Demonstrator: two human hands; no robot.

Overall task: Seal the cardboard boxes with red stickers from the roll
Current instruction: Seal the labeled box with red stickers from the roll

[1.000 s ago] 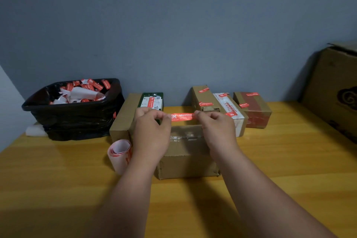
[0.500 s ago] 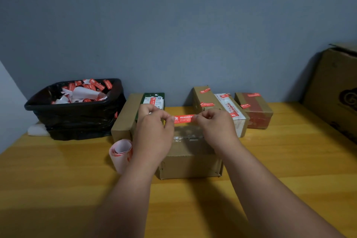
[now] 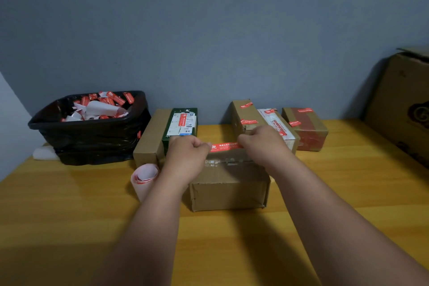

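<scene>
A plain cardboard box [image 3: 228,189] sits in the middle of the wooden table, just in front of me. Stretched flat over its far top edge is a red sticker [image 3: 226,147] with white print. My left hand [image 3: 185,159] pinches the sticker's left end and my right hand [image 3: 264,144] pinches its right end. The sticker roll [image 3: 145,177], pale with red edges, lies on the table to the left of the box, beside my left wrist.
A black bin [image 3: 92,137] full of red and white backing scraps stands at the back left. Along the wall are a tan box [image 3: 151,139], a green box [image 3: 183,124] and three stickered boxes [image 3: 246,116]. A large carton [image 3: 404,104] is at the right edge.
Both hands have lowered the sticker slightly toward the far top edge of the box. The box and roll have stayed put.
</scene>
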